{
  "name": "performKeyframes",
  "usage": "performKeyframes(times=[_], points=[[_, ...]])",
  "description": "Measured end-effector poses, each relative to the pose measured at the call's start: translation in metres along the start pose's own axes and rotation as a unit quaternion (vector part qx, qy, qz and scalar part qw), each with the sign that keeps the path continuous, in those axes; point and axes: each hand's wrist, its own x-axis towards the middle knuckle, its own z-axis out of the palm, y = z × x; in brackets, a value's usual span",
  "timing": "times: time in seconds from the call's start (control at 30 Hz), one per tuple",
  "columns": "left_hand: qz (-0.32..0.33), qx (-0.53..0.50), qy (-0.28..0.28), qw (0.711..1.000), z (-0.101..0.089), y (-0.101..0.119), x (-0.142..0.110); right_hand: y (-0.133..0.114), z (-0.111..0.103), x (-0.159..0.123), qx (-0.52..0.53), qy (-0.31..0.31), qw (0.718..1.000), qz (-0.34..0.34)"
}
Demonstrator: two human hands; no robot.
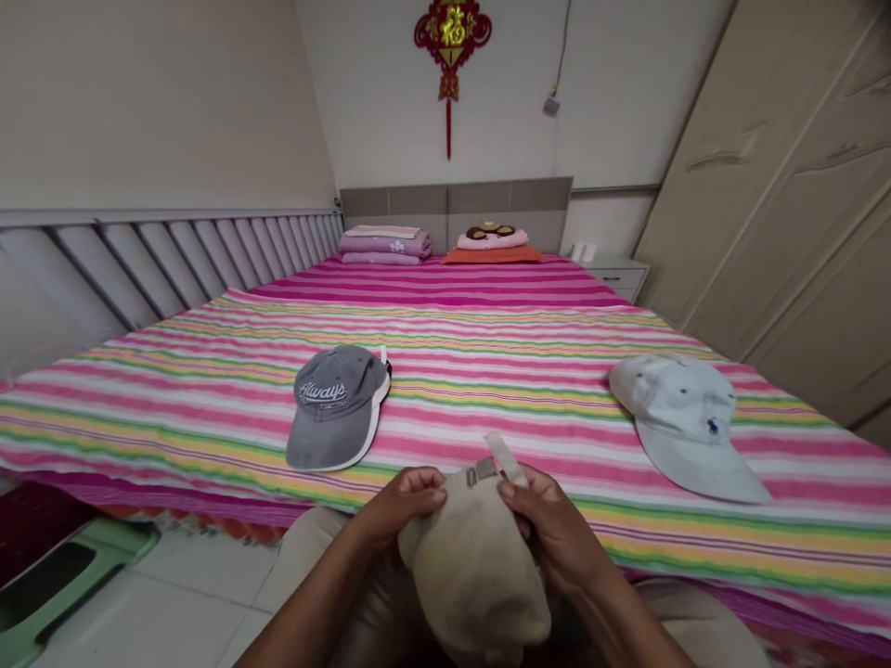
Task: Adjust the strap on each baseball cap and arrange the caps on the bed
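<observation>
A beige baseball cap point(477, 566) is held over my lap, its back strap and metal buckle at the upper edge. My left hand point(400, 506) pinches the cap's left edge between thumb and fingers. On the other side my right hand point(557, 529) grips the cap beside the strap point(506, 459), whose free end sticks up. A grey cap point(338, 408) with white lettering lies on the bed to the left, a second cap nested under it. To the right rests a pale blue cap point(686, 427) with a small dark emblem.
The bed point(487, 362) has a striped sheet, with folded bedding point(386, 246) and a pink pillow stack point(493, 241) at the headboard. A green stool point(90, 566) stands at lower left. Radiator-like white slats point(174, 260) line the left wall; a nightstand point(616, 276) is at back right.
</observation>
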Motion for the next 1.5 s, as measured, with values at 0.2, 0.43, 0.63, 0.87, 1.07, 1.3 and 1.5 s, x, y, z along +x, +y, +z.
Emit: performKeyframes(times=[0.2,0.43,0.63,0.87,1.07,1.3,1.5], points=[[-0.033,0.038,-0.021,0.999,-0.030,-0.008,-0.011,-0.003,-0.004,0.004,0.116,0.045,0.992,0.001],[-0.028,-0.022,-0.027,0.999,-0.052,-0.029,-0.031,-0.012,-0.015,0.010,0.162,0.121,0.979,-0.005],[0.055,-0.180,0.074,0.979,-0.067,-0.039,-0.036,-0.012,-0.032,0.013,0.087,0.026,0.996,0.001],[0.054,-0.222,0.120,0.966,-0.077,-0.036,-0.032,0.001,-0.050,0.007,0.090,-0.093,0.990,0.058],[-0.008,-0.249,0.128,0.960,-0.072,-0.037,-0.032,0.006,-0.046,0.004,0.139,-0.052,0.988,0.033],[0.020,-0.334,0.043,0.941,-0.084,-0.059,-0.041,0.005,-0.041,0.009,0.217,0.024,0.975,0.024],[0.085,-0.369,-0.062,0.924,-0.065,-0.088,-0.040,0.008,-0.046,0.014,0.261,0.090,0.961,0.018]])
